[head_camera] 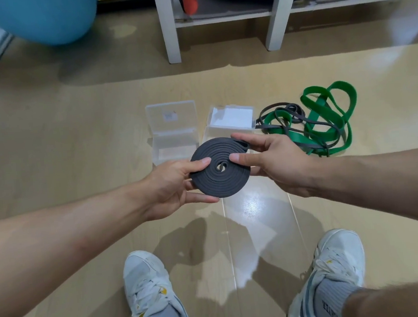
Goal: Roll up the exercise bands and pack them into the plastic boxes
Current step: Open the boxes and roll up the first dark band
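both hands, left hand (172,185) and right hand (277,162), pinch the nearly coiled black band (220,168) at mid-frame, so rolling looks almost done; next, tuck its tail and lower it into the open plastic box (173,133) just above.

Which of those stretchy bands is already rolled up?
The dark grey rubber band, coiled into a flat spiral and held between the left hand and right hand. The green band and thin dark band lie loose and tangled on the floor.
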